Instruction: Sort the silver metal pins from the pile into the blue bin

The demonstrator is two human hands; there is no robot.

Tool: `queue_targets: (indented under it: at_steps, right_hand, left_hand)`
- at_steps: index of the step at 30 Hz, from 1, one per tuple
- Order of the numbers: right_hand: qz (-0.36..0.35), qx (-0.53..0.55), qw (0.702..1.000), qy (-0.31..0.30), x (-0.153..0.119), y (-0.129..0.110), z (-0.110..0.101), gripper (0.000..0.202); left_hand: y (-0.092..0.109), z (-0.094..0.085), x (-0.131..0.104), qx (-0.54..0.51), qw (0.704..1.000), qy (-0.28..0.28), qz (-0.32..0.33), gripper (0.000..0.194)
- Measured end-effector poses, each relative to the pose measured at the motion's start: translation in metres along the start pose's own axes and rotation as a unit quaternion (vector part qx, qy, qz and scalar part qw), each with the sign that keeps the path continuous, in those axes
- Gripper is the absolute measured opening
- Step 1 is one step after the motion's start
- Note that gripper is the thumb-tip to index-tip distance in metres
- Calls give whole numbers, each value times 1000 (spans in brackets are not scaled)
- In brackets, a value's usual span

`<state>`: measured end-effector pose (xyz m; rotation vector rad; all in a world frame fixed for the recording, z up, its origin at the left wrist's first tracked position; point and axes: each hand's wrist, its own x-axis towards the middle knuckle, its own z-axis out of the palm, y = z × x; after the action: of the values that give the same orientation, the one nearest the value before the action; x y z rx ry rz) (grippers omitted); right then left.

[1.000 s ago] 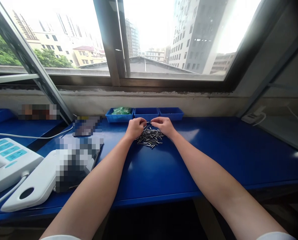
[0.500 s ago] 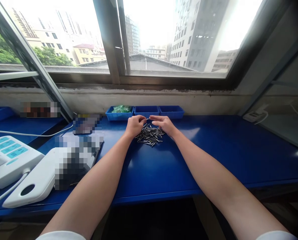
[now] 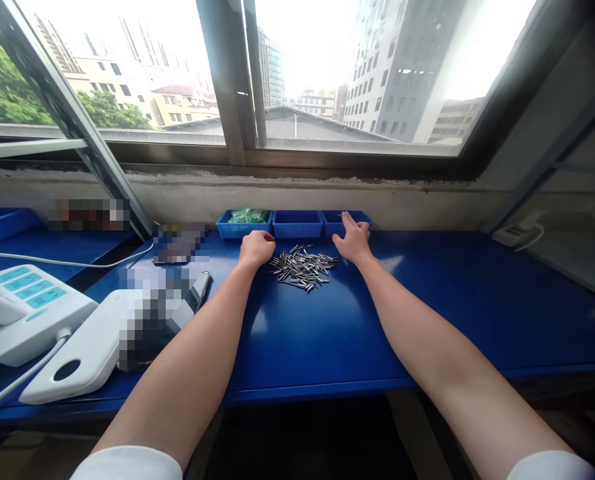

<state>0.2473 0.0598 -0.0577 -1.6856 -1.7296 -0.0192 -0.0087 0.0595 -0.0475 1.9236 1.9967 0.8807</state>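
Metal pins (image 3: 302,269): loose pile, mid-depth on the blue tabletop (image 3: 317,353), between both hands.

Near to far: white sleeves (image 3: 127,463) at the bottom edge. Near left, flat white device with a dark oval (image 3: 90,363), right beside a white power strip (image 3: 47,333) with light-blue socket faces. Pixelated items to their right, contents unreadable.

Left hand (image 3: 258,248): just left of the pile, fingers curled in, thumb side hidden. Can't tell if it has a pin.

Right hand (image 3: 353,241): beyond the pile's right side, thumb spread wide from the raised index finger, which overlaps the right blue bin (image 3: 330,229). No clear grip; thin light sliver at the fingertip, too small to identify.

Bins: three in a row, near the wall. Left blue bin (image 3: 244,231) has green plastic packaging (image 3: 248,215); middle blue bin (image 3: 297,229) sits alongside.

Behind: wall, then window frame (image 3: 234,87), buildings and trees outside.
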Motion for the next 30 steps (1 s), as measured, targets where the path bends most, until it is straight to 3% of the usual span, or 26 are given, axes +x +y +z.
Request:
queue_targets:
  at_steps: [5,10,19,30]
  right_hand:
    - [13,-41,998,-34,4,9,6,69]
    - [32,-36,997,-59,6,13,11,67]
    - [50,32,998,-37,2,11,9,69]
    - [57,125,990,27,-1,9,3,55]
  left_hand:
    - [0,-4,-2,44,997,-65,-22,22]
    - [6,-8,-8,58,994,-92,-20,20]
    - [3,-6,-5,46,992,-113,-2,21]
    - [2,-27,-6,27,970,-239,23,29]
